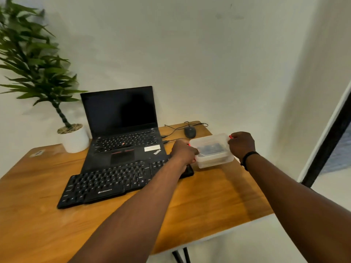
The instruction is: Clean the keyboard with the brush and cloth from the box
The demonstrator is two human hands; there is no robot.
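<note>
keyboard (114, 179): black | box (212, 150): translucent white, red clips | table (38, 215): orange-brown wood grain

On the table (47, 215) the keyboard (106, 184) lies toward the front edge, with the open laptop (123, 143) just behind it, the keyboard's far edge overlapping the laptop's front. A potted plant (74, 138) stands left of the laptop, near the back edge. The mouse (190, 131) sits by the back right corner, its cable trailing toward the laptop. The box (212, 151) is right of the keyboard, in front of the mouse, between the left hand (183, 153) and right hand (241, 144), something lying inside it
</note>
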